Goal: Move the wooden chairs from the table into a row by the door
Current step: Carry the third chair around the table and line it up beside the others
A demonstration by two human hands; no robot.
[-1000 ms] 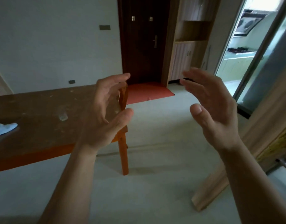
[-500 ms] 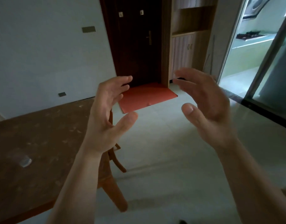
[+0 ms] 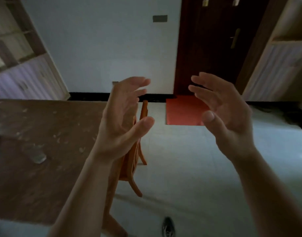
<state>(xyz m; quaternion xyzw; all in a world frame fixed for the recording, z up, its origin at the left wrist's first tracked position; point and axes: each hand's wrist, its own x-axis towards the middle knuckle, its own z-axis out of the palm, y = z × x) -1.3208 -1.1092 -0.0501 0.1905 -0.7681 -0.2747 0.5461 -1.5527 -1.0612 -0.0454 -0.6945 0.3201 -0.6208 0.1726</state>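
Note:
An orange wooden chair (image 3: 135, 161) stands pushed in at the right end of the brown table (image 3: 44, 134); only its back post and curved rear legs show, partly behind my left arm. My left hand (image 3: 124, 120) hovers above the chair, fingers apart, holding nothing. My right hand (image 3: 227, 117) is raised opposite it over the floor, palm inward, also empty. The dark wooden door (image 3: 215, 45) is at the far right, with a red mat (image 3: 184, 112) in front of it.
The table carries a small clear object (image 3: 38, 157) and scattered specks. Pale shelving (image 3: 22, 53) stands at the far left, a wooden cabinet (image 3: 280, 65) right of the door. My shoe (image 3: 168, 226) is on the light floor between table and door.
The view has swung left and tilted down, bringing the table, chair and left shelving into view and losing the glass door. Both hands stay raised, open and facing each other.

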